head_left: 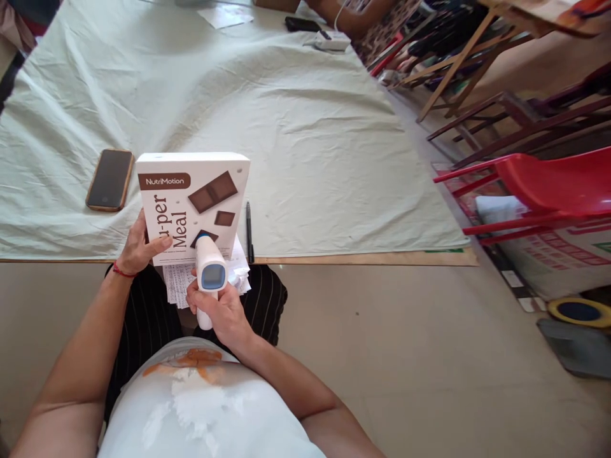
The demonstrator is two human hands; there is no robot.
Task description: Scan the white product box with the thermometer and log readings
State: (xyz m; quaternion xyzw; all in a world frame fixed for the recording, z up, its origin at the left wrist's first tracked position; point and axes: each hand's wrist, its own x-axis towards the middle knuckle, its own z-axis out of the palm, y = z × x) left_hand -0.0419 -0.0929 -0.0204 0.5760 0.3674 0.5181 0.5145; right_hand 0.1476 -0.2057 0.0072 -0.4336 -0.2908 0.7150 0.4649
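My left hand (139,247) grips the lower left side of a white cardboard box (210,172) with brown chocolate pictures and "NutriMotion" lettering, its thumb across the front. The box is upright near the table's front edge. In my right hand (223,312) is a white infrared thermometer (208,256) with a blue-framed screen, fingers wrapped round its handle. Its tip overlaps the lower front of the box; whether they touch I cannot tell. Beneath the box, written papers (177,286) jut past the table edge. A black pen (249,232) lies just right of the box.
A smartphone (110,180) lies left of the box on the cloth-covered table (324,159). At the far edge are a white power strip (333,41), a dark object (302,25) and a paper sheet (226,16). A red plastic chair (554,181) stands at the right.
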